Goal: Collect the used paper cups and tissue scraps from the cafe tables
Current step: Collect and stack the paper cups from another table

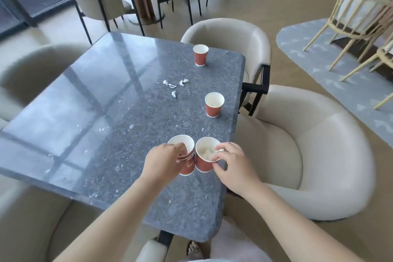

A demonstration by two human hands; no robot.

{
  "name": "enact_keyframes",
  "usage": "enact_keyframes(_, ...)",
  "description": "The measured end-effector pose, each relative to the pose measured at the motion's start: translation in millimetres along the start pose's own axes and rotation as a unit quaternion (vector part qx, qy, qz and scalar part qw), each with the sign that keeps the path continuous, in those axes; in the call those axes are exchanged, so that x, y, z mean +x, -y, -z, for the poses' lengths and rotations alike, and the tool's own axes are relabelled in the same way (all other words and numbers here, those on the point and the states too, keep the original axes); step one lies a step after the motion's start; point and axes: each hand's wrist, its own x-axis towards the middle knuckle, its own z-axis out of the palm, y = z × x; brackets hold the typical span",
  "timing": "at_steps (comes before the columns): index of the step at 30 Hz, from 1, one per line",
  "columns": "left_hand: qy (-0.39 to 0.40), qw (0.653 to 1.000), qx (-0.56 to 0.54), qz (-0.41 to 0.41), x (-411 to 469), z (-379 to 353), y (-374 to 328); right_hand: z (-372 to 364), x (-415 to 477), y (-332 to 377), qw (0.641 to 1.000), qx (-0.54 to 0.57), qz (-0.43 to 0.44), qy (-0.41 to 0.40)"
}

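Head view: the left hand (164, 160) has its grip wrapped around a nested stack of cups (184, 158), keeping the collected ones together. The right hand (230, 165) pinches the rim of a tissue-filled cup (205, 156) standing just beside the stack, probably to steady it or lift it into the stack. On the grey desk (106, 112), two more cups wait upright: the middle cup (214, 104) near the right edge and the far cup (200, 55) beyond it. Tissue scraps (173, 86) lie between them, still uncollected
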Motion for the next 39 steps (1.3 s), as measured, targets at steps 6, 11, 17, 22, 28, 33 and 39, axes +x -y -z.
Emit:
enact_keyframes(6,-0.014,0.999,0.035,0.034,44,2,28,-20,73,-7,0.997,-0.027,0.032,0.058)
enact_keyframes(11,-0.014,0.998,0.048,0.05,85,0,34,-29,126,-13,0.995,-0.033,0.05,0.081)
enact_keyframes(17,0.016,0.993,0.051,0.102,122,-14,40,-38,170,-24,0.991,-0.039,0.083,0.103)
enact_keyframes(22,0.037,0.99,0.046,0.127,130,-25,49,-51,185,-31,0.984,-0.056,0.104,0.134)
enact_keyframes(28,0.003,0.995,0.004,0.104,126,-22,55,-55,189,-31,0.983,-0.031,0.098,0.152)
enact_keyframes(33,-0.077,0.989,-0.04,0.124,125,-9,68,-51,202,-24,0.988,0.004,0.081,0.135)
enact_keyframes(39,-0.093,0.981,-0.057,0.16,145,3,89,-51,232,-14,0.988,0.015,0.085,0.126)
